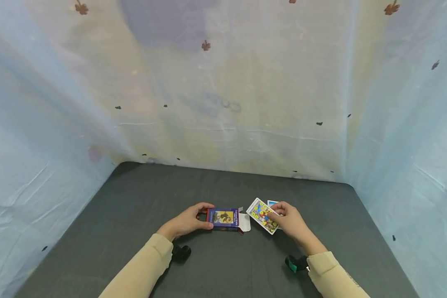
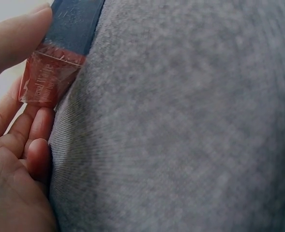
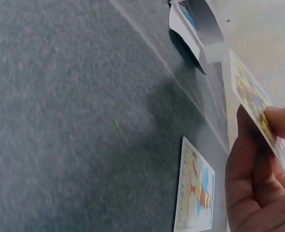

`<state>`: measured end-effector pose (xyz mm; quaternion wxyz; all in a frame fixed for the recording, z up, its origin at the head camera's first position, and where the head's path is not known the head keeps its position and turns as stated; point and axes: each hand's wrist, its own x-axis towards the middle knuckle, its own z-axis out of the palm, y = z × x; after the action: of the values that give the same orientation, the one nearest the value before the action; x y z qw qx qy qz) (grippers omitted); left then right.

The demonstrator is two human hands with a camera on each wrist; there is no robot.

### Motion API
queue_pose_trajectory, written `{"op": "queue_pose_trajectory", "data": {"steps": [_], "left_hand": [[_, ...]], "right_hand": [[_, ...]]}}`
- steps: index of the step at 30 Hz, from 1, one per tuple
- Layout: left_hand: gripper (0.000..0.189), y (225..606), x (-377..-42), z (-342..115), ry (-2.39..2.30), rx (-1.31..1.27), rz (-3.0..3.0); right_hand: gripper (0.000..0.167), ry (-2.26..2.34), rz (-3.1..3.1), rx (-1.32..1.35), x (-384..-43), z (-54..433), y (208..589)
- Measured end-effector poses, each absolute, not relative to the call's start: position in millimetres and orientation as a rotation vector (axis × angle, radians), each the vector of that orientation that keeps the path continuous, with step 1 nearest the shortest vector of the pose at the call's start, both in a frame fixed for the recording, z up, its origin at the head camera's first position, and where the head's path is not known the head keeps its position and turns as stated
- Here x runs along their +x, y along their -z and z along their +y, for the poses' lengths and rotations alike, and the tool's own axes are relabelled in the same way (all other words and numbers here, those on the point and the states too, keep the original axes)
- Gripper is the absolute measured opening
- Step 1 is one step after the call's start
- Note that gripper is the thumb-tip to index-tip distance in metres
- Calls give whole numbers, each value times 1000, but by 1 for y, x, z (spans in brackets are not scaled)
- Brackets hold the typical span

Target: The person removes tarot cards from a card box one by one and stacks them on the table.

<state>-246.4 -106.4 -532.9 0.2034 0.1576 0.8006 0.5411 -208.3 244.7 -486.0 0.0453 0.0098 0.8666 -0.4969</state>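
Observation:
A small dark blue and red card box [image 1: 223, 217] lies on the grey cloth, its white end flap [image 1: 244, 222] open toward the right. My left hand [image 1: 190, 221] grips the box's closed end between thumb and fingers; the left wrist view shows its red end [image 2: 52, 75] by the fingers. My right hand [image 1: 288, 221] pinches a yellow illustrated card [image 1: 262, 215], held tilted above the cloth just right of the flap. Another card [image 3: 196, 191] lies face up on the cloth beneath that hand, mostly hidden in the head view.
A dark grey cloth [image 1: 223, 269] covers the table. Pale patterned curtains [image 1: 223, 103] hang behind it and on both sides. A black strap [image 1: 181, 253] is at the left wrist, and a black and green one [image 1: 296, 263] at the right.

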Motion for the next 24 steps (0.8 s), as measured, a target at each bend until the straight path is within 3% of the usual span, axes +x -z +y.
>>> {"op": "queue_pose_trajectory", "data": {"steps": [24], "left_hand": [[70, 528, -245, -105, -1480, 390, 2250]], "right_hand": [[31, 1676, 2621, 460, -210, 272, 494]]}}
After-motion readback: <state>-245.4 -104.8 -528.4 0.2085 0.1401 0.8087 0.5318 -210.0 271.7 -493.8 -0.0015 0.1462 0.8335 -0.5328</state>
